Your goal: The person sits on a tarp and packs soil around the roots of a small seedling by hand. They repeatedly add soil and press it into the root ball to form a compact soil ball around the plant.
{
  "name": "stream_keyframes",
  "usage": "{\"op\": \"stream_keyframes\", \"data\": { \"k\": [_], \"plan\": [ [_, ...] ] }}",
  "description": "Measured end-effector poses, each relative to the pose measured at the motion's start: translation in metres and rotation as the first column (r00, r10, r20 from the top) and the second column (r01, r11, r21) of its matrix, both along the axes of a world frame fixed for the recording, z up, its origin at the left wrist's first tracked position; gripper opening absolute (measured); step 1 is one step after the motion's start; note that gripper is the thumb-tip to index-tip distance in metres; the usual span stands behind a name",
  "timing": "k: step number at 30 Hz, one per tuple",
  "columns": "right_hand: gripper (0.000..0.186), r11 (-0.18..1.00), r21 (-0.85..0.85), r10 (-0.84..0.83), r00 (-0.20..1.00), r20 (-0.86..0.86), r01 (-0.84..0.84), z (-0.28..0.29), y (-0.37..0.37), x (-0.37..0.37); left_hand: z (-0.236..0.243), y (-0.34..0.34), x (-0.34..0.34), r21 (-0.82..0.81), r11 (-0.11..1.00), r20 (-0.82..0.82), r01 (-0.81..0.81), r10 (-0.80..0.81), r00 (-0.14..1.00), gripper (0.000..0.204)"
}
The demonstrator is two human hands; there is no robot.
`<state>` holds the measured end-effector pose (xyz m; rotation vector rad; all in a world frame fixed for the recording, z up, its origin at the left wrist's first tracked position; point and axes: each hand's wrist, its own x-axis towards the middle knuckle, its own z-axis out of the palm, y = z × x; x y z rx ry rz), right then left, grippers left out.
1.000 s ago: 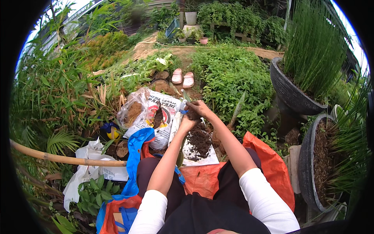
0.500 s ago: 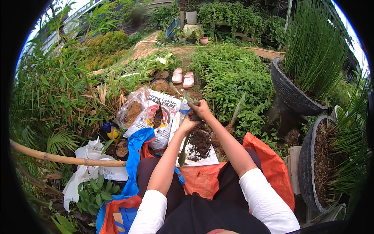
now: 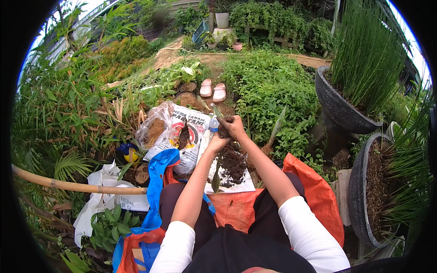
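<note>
Both hands are closed around a small plant with a dark clump of soil [image 3: 223, 132] at its base. My right hand [image 3: 235, 127] grips the clump from the right. Just below it, my left hand [image 3: 217, 143] wraps the lower left side; its fingertips are partly hidden. One pointed green leaf [image 3: 217, 111] rises above the hands, and a long leaf [image 3: 216, 176] hangs below. Under them, loose dark soil [image 3: 234, 166] lies on a white sheet [image 3: 243, 185]. A clear bottle with a blue band [image 3: 213, 123] stands behind the hands, partly covered.
To the left are a white printed sack [image 3: 184, 159] and a clear plastic bag of brown material [image 3: 157, 129]. An orange tarp [image 3: 314, 186] lies around my legs. Large dark planters [image 3: 357, 191] stand at right, a bamboo pole [image 3: 77, 184] at left. Pink clogs [image 3: 219, 93] sit ahead.
The hands stay on the plant, with the right fingers slightly shifted over the soil clump. The hanging leaf has swung a little to the right.
</note>
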<state>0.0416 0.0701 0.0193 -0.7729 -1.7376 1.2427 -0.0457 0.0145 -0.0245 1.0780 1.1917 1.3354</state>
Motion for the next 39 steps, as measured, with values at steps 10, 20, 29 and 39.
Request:
{"op": "stream_keyframes", "data": {
  "k": [10, 20, 29, 39],
  "plan": [
    [0.023, 0.818, -0.472, 0.179, 0.925, -0.336, -0.330, 0.010, 0.011, 0.009, 0.008, -0.005, -0.001, -0.061, 0.997, -0.109, -0.051, 0.045, 0.993, 0.038],
    [0.017, 0.974, 0.211, -0.102, 0.989, 0.111, 0.077, -0.011, 0.005, 0.002, 0.010, -0.005, 0.007, 0.004, 0.999, -0.007, -0.051, 0.051, 0.999, 0.052],
    [0.022, 0.866, -0.391, 0.190, 0.928, -0.321, -0.312, 0.000, 0.009, 0.006, 0.012, -0.003, 0.006, 0.044, 0.995, -0.048, -0.092, 0.095, 0.994, 0.044],
    [0.027, 0.875, -0.366, 0.211, 0.931, -0.299, -0.316, -0.002, 0.002, -0.003, -0.001, -0.004, -0.009, 0.097, 0.983, -0.116, -0.157, 0.168, 0.979, 0.043]
  ]
}}
